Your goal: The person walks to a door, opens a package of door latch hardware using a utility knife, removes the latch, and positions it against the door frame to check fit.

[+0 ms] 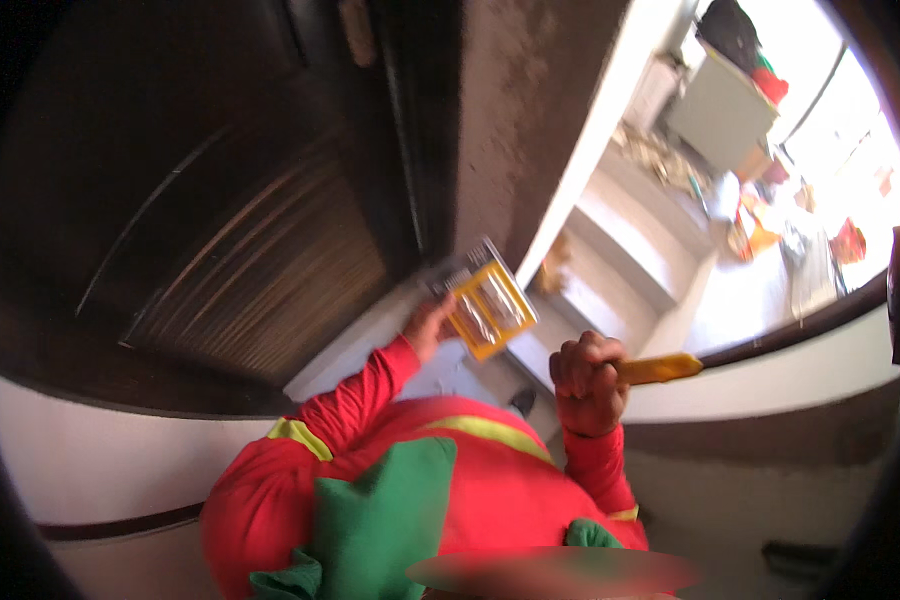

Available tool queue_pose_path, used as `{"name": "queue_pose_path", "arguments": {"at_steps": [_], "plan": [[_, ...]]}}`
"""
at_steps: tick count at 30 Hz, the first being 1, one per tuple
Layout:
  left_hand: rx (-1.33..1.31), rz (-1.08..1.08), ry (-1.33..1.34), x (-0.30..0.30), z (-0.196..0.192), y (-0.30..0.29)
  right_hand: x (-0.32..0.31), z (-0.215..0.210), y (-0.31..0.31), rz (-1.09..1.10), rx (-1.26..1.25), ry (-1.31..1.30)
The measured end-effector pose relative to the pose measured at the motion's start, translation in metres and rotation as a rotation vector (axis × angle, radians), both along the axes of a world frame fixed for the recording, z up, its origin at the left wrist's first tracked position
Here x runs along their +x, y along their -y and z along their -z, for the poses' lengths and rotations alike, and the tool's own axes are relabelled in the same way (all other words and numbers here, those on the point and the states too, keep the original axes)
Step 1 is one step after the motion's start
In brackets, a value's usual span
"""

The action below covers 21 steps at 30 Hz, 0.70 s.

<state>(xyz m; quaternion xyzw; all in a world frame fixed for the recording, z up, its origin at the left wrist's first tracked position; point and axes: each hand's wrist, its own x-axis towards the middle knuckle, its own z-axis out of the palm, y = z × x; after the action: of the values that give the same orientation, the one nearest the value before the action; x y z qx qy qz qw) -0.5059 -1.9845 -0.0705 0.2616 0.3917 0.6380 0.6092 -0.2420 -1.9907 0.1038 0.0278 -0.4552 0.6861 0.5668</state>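
Flat yellow packet (489,308) with clear film, pinched at its lower corner by left hand (428,326) and tilted face-up as if for viewing, just left of right hand (586,383) fisted around yellow tool handle (658,369), dark wooden door (220,200) beyond.

Daylight glare upper right, dim left, fisheye-bent edges.

We see a flat yellow packet (490,305) with a clear shiny front, held up and tilted, its top corner towards 11 o'clock. At about 4 o'clock from it, well apart, we see a yellow handle (660,369) lying almost level, pointing towards 3 o'clock.
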Motion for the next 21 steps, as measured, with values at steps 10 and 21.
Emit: {"name": "queue_pose_path", "arguments": {"at_steps": [10,21], "plan": [[0.088,-0.014,0.039,0.041,0.171,-0.095,0.018,0.078,-0.038,-0.479,0.529,-0.376],[0.085,0.003,0.022,0.031,0.180,-0.135,-0.003,0.090,-0.040,-0.137,0.121,-0.394]]}}
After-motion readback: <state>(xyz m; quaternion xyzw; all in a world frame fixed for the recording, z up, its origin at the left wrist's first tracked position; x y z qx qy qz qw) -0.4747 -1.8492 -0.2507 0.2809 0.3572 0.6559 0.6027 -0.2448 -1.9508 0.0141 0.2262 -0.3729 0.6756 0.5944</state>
